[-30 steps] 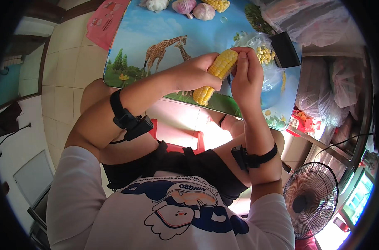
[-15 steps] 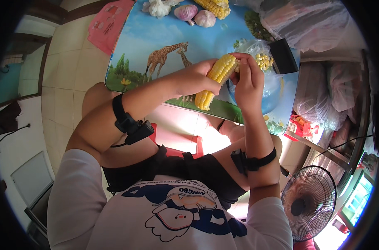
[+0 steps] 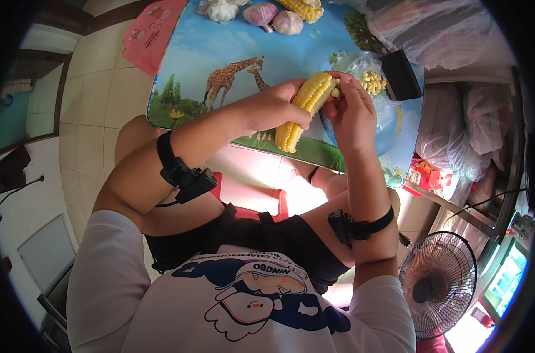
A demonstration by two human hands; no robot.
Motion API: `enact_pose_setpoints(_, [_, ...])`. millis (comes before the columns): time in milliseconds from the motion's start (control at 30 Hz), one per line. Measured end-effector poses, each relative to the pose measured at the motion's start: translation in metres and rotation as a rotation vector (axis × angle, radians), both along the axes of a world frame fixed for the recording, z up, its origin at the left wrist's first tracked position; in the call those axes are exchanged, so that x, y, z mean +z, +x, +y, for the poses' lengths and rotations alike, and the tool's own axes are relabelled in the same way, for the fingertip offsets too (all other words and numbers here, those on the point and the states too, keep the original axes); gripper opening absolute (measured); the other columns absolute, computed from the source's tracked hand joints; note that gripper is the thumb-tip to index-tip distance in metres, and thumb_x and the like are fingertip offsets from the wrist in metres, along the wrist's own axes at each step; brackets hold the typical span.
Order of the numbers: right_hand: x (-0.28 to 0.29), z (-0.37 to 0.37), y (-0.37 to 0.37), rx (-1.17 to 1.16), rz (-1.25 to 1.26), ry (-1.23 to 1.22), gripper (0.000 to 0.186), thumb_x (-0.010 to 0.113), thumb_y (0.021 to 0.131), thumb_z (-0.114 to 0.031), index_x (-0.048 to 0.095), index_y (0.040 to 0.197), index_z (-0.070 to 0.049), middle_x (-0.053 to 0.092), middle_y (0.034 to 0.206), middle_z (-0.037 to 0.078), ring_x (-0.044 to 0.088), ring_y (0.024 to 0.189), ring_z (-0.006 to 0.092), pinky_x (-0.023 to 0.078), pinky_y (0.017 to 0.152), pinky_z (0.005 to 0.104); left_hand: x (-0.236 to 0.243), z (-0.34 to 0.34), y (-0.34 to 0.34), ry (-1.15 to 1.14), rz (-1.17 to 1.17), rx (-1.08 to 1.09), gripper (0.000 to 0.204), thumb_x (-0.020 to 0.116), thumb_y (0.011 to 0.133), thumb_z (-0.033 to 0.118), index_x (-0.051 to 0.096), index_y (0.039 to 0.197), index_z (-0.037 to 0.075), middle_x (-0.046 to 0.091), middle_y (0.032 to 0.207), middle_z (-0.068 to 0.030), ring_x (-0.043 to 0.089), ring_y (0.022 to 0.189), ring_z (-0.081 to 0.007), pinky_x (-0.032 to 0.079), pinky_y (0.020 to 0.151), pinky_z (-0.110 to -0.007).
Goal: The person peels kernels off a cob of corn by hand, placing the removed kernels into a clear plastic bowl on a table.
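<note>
Giraffe-print table (image 3: 191, 56), lettered white shirt (image 3: 244, 309) near; left hand (image 3: 281, 106) wrapped snugly round corn cob (image 3: 312, 94), right hand (image 3: 353, 115) half-curled at far end, can't tell its grip.

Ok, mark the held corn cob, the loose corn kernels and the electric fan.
Held corn cob (image 3: 312, 94): head view, kernel rows on its upper half.
Loose corn kernels (image 3: 373, 83): head view, middle of the pile.
Electric fan (image 3: 438, 285): head view, on its wire grille.

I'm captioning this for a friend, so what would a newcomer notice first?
Probably the yellow corn cob, held over the blue tabletop in the left hand, with the right hand at its far end. Next, the printed giraffes to its left, then the round black fan at the picture's lower right.
</note>
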State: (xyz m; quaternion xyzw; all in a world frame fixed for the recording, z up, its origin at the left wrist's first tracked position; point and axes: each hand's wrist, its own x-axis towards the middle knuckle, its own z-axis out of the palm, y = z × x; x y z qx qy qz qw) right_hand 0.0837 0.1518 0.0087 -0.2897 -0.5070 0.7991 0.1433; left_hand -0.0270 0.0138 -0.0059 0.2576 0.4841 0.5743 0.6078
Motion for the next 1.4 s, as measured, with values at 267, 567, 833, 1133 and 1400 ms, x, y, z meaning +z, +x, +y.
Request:
enact_pose_setpoints(267, [0.000, -0.001, 0.002, 0.039, 0.015, 0.089, 0.023, 0.047, 0.100, -0.019, 0.062, 0.104, -0.002, 0.054, 0.076, 0.000, 0.040, 0.057, 0.0039, 0.031, 0.050, 0.0186, 0.002, 0.001, 0.001, -0.009, 0.012, 0.033, 0.059, 0.065, 0.073, 0.007, 0.048, 0.129, 0.004, 0.054, 0.100, -0.0042, 0.056, 0.091, -0.0134, 0.047, 0.080, -0.029])
enact_pose_setpoints(567, [0.019, 0.025, 0.009, -0.240, 0.086, 0.186, 0.021, 0.047, 0.100, -0.016, 0.060, 0.101, 0.000, 0.053, 0.074, 0.002, 0.041, 0.057, 0.0063, 0.032, 0.050, 0.0195, -0.001, -0.001, 0.000, -0.058, 0.026, -0.005, 0.068, 0.063, 0.075, 0.006, 0.040, 0.138, 0.005, 0.054, 0.103, -0.0033, 0.054, 0.096, -0.0135, 0.045, 0.086, -0.029])
enact_pose_setpoints(833, [0.007, 0.075, 0.018, -0.255, 0.010, 0.094, 0.015, 0.057, 0.091, -0.007, 0.060, 0.103, -0.001, 0.053, 0.079, 0.001, 0.046, 0.064, 0.0086, 0.039, 0.059, 0.0224, 0.003, 0.001, 0.001, -0.090, 0.034, 0.007, 0.066, 0.065, 0.076, 0.006, 0.040, 0.137, 0.006, 0.055, 0.108, -0.0048, 0.055, 0.099, -0.0149, 0.046, 0.087, -0.032])
enact_pose_setpoints(1133, [0.008, 0.072, 0.018, -0.110, -0.066, 0.059, 0.020, 0.051, 0.089, -0.003, 0.061, 0.106, -0.002, 0.063, 0.097, 0.006, 0.057, 0.082, 0.0126, 0.045, 0.073, 0.0242, 0.003, 0.001, 0.001, -0.077, 0.012, 0.023, 0.062, 0.065, 0.076, 0.004, 0.041, 0.133, 0.004, 0.054, 0.107, -0.0052, 0.056, 0.096, -0.0151, 0.048, 0.085, -0.031])
enact_pose_setpoints(1400, [0.004, 0.068, 0.016, -0.041, -0.085, 0.228, 0.017, 0.054, 0.093, -0.007, 0.061, 0.107, -0.001, 0.067, 0.096, 0.007, 0.059, 0.079, 0.0101, 0.046, 0.070, 0.0222, -0.001, 0.001, 0.001, -0.040, 0.023, 0.010, 0.056, 0.064, 0.077, 0.005, 0.044, 0.128, 0.005, 0.054, 0.102, -0.0033, 0.055, 0.093, -0.0135, 0.046, 0.083, -0.031])
